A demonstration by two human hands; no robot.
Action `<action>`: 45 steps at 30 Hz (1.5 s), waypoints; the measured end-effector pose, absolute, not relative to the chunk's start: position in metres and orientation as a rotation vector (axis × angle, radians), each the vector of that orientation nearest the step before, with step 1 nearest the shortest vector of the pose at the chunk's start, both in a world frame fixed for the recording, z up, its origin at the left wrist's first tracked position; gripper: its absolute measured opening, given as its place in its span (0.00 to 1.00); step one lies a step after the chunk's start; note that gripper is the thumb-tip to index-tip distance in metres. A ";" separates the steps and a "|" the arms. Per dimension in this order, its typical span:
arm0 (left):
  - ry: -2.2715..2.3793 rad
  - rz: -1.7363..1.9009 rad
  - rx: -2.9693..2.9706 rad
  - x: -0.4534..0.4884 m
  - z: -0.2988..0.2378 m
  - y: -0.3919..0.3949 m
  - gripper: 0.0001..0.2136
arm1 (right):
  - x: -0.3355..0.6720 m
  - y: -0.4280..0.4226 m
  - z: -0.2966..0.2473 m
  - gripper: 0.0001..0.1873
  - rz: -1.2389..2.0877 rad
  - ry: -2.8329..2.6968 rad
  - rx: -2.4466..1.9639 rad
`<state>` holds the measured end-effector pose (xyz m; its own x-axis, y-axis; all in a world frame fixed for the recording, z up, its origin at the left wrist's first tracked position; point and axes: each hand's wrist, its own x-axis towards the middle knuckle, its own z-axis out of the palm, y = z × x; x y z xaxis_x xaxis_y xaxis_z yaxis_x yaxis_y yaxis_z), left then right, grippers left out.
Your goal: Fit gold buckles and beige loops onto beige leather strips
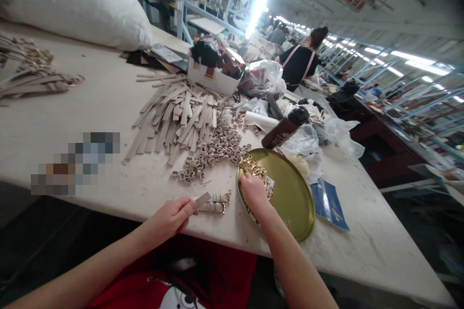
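L. hand (184,213), left of tray (295,188), pinched on strap (203,200), tip left exposed; r. hand (254,194) over tray's gold fittings (254,165), finger closure unclear; tray presumably corrals sm. pcs.

Dark bottle (284,129) beside crumpled clear plastic (305,141). Blue packet (329,204) lies flat. White box (197,71) holds dark items (205,53), maybe cloth. Big white sack (72,5) at left. Behind, person in black top (296,63).
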<state>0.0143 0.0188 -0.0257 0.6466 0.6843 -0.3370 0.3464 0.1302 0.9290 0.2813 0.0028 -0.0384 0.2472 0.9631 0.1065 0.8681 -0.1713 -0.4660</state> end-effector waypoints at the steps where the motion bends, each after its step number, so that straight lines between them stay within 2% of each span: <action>1: 0.900 0.296 1.459 0.014 -0.024 0.017 0.19 | 0.281 0.003 -0.037 0.11 0.312 -1.671 -2.075; 6: 0.885 0.317 1.382 0.011 -0.011 0.016 0.19 | 0.252 -0.014 -0.015 0.03 0.492 -1.643 -1.921; 11: 0.788 0.419 1.391 0.010 0.004 0.014 0.16 | 0.194 -0.041 0.006 0.10 1.318 -1.151 -1.397; 13: 0.744 0.415 1.352 0.008 0.008 0.010 0.15 | 0.175 -0.048 0.009 0.11 1.474 -1.008 -1.255; 23: 0.905 0.457 1.309 -0.004 -0.002 0.000 0.15 | 0.129 -0.055 -0.010 0.09 1.409 -0.933 -1.277; 28: 1.046 0.520 1.515 -0.006 -0.012 0.006 0.16 | 0.123 -0.056 -0.019 0.06 1.492 -0.735 -1.269; 32: 1.107 0.533 1.662 -0.011 -0.016 0.010 0.15 | 0.123 -0.053 -0.017 0.11 1.607 -0.426 -1.103; 38: 1.007 0.351 1.641 -0.014 -0.019 0.004 0.14 | 0.138 -0.040 -0.026 0.08 1.416 -0.048 -0.983; 45: 0.967 0.250 1.698 0.002 -0.019 0.001 0.15 | 0.128 -0.040 -0.036 0.08 1.398 -0.067 -0.940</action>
<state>0.0024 0.0010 -0.0185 0.6428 0.7047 -0.3003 0.4710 -0.0544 0.8805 0.1284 -0.0400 -0.0363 0.2313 0.8485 -0.4760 -0.7988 -0.1137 -0.5908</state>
